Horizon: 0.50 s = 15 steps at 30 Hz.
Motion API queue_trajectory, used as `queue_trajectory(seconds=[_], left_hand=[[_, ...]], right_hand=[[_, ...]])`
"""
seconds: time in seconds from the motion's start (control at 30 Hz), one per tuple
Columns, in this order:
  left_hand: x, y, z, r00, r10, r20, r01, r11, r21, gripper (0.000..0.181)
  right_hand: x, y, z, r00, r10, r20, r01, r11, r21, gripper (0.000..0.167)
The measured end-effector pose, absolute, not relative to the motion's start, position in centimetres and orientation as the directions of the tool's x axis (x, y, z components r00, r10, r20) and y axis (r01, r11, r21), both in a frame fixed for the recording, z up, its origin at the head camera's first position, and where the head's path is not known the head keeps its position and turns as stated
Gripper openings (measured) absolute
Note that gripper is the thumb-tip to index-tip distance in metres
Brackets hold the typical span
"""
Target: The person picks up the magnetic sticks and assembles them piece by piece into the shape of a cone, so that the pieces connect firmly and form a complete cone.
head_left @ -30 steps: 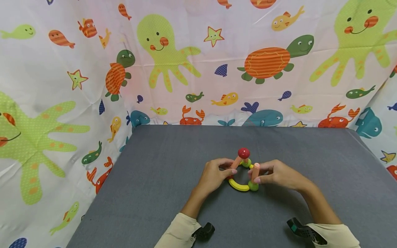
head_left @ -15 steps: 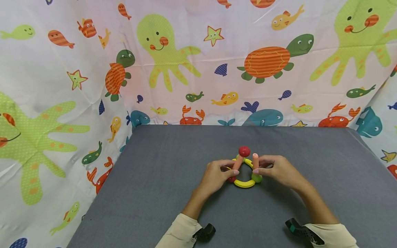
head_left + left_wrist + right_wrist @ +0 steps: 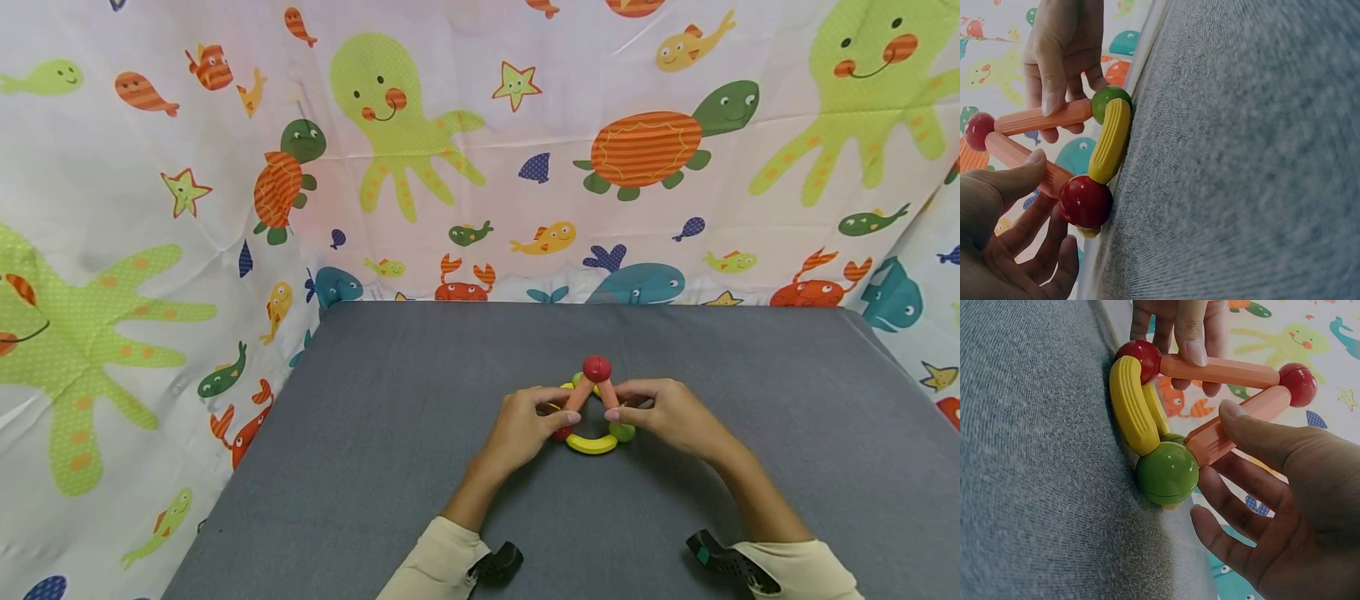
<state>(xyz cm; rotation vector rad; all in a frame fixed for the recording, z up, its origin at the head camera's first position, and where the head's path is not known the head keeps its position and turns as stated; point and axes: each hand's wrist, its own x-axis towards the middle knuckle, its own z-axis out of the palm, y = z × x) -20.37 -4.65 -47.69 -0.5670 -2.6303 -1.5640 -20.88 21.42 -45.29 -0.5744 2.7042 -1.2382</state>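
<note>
On the grey cloth stands a toy built of balls and rods. Its base is a ring of curved yellow rods [image 3: 592,444] joined by balls, including a red ball [image 3: 1086,201] and a green ball [image 3: 1167,474]. My left hand [image 3: 521,425] pinches the left orange rod [image 3: 1015,152], which leans up from that red ball. My right hand [image 3: 675,417] pinches the right orange rod [image 3: 1260,405], rising from the green ball. Both rods meet at a red ball [image 3: 597,368] on top, like a peak. Another green ball [image 3: 577,379] is partly hidden behind.
A grey cloth-covered table [image 3: 375,467] spreads around the toy. Behind and to the left hangs a white curtain [image 3: 450,100] printed with sea animals. A black wrist camera [image 3: 498,564] is strapped at the left sleeve, another at the right.
The right orange rod, earlier standing free at its upper end, now tilts left and touches the top red ball. The ring has turned slightly and shifted a little right and away.
</note>
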Motion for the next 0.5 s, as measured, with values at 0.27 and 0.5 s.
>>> queue_trajectory(seconds=[0.27, 0.5], left_hand=[[-20.4, -4.5, -47.8, -0.929, 0.304, 0.21, 0.327, 0.416, 0.848, 0.035], [-20.9, -5.3, -47.6, -0.927, 0.296, 0.228, 0.336, 0.389, 0.858, 0.035]], right_hand=[[-20.9, 21.6, -45.1, -0.921, -0.387, 0.045, -0.284, 0.588, -0.757, 0.038], [-21.1, 22.9, -44.5, -0.931, -0.361, 0.05, -0.269, 0.589, -0.762, 0.037]])
